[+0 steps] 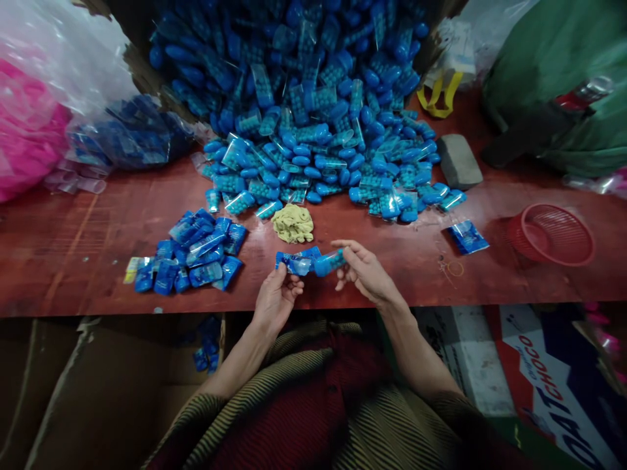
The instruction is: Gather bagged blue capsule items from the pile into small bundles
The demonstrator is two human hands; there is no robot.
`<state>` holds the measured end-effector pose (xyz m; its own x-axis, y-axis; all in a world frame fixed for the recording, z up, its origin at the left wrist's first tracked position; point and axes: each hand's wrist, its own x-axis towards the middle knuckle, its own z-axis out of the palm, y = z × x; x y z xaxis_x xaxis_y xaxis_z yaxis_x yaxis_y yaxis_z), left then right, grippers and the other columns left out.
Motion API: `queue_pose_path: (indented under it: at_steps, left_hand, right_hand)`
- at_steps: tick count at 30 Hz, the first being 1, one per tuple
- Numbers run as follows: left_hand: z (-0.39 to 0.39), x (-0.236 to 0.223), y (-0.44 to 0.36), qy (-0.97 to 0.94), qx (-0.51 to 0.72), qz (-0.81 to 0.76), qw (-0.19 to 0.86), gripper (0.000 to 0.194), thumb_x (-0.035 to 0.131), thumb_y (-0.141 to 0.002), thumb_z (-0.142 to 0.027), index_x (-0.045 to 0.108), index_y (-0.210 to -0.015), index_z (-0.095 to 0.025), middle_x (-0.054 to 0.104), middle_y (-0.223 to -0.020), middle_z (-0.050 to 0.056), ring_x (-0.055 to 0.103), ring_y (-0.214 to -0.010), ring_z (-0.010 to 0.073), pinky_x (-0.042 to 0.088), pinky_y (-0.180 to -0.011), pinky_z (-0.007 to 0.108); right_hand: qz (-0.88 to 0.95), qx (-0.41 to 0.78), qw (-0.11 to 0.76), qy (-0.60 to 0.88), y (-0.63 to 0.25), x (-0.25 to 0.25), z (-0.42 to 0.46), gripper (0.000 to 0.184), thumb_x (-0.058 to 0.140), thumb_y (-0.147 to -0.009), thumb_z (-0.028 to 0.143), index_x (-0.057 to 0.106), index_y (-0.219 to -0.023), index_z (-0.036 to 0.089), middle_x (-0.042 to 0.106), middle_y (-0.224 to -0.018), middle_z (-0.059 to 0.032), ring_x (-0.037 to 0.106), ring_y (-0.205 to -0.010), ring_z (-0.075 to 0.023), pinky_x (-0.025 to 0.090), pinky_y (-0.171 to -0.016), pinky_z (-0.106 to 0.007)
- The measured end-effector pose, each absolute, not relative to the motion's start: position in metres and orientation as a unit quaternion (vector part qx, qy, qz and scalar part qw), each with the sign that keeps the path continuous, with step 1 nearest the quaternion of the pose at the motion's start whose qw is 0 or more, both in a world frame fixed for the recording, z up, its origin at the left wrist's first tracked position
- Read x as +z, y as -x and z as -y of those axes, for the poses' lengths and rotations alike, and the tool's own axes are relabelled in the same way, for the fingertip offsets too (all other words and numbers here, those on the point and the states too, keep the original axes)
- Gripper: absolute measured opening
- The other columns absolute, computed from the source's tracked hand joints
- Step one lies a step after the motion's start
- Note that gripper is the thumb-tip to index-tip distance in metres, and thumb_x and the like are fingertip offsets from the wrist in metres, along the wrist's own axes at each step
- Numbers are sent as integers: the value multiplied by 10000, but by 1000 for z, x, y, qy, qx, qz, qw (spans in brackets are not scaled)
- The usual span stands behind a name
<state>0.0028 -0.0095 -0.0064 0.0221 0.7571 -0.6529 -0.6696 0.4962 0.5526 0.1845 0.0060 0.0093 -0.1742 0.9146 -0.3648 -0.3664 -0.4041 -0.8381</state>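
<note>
My left hand [278,295] pinches a blue printed packet [294,261] near the table's front edge. A clear tube with a blue cap and blue beads [329,262] is held in the fingers of my right hand [365,271], its capped end pointing left at the packet's opening. Whether the cap is just inside the packet or only touching it, I cannot tell. Just beyond my hands lies a crumpled yellowish cloth-like lump [292,223]. To the left, filled blue packets [196,251] sit in a small heap.
A big pile of blue-capped bead tubes [304,150] spills from a carton at the back. On the right are a grey block [459,161], a flat blue packet [466,236] and a red plastic basket [551,235]. An open cardboard box [117,385] stands below the table edge.
</note>
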Motion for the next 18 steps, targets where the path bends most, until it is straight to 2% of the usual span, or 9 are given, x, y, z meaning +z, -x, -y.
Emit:
queue_pose_path:
  at_steps: [4, 8, 13, 18]
  left_hand:
    - [11, -8, -1, -48, 498, -501, 706, 226, 677, -747, -323, 550, -697, -143, 588, -533, 0, 571, -469, 105, 444, -425, 177]
    - [14, -7, 0, -52, 499, -502, 705, 264, 709, -709, -349, 542, -689, -146, 588, -532, -3, 565, -470, 104, 427, -423, 177]
    - [16, -8, 0, -78, 500, -489, 710, 307, 744, -659, -376, 539, -688, -150, 594, -539, -4, 565, -481, 106, 427, -434, 185]
    - [17, -9, 2, -86, 493, -489, 714, 340, 762, -628, -399, 538, -689, -150, 590, -539, -12, 564, -483, 105, 424, -434, 187]
  right_hand:
    - [293, 747, 411, 432, -184, 11, 0, 307, 651, -730, 369, 569, -953, 173, 553, -633, 38, 558, -529, -90, 570, -434, -261]
    - [295, 713, 415, 482, -183, 9, 2, 318, 647, -715, 396, 565, -917, 165, 574, -616, 46, 539, -425, -72, 553, -410, -260]
    - [312, 681, 411, 520, -181, 5, 3, 288, 631, -713, 404, 574, -860, 164, 529, -486, 77, 510, -354, -68, 500, -377, -208]
    - [322, 690, 395, 514, -180, 4, 3, 261, 633, -705, 385, 587, -833, 163, 521, -478, 83, 480, -331, -52, 487, -375, -198]
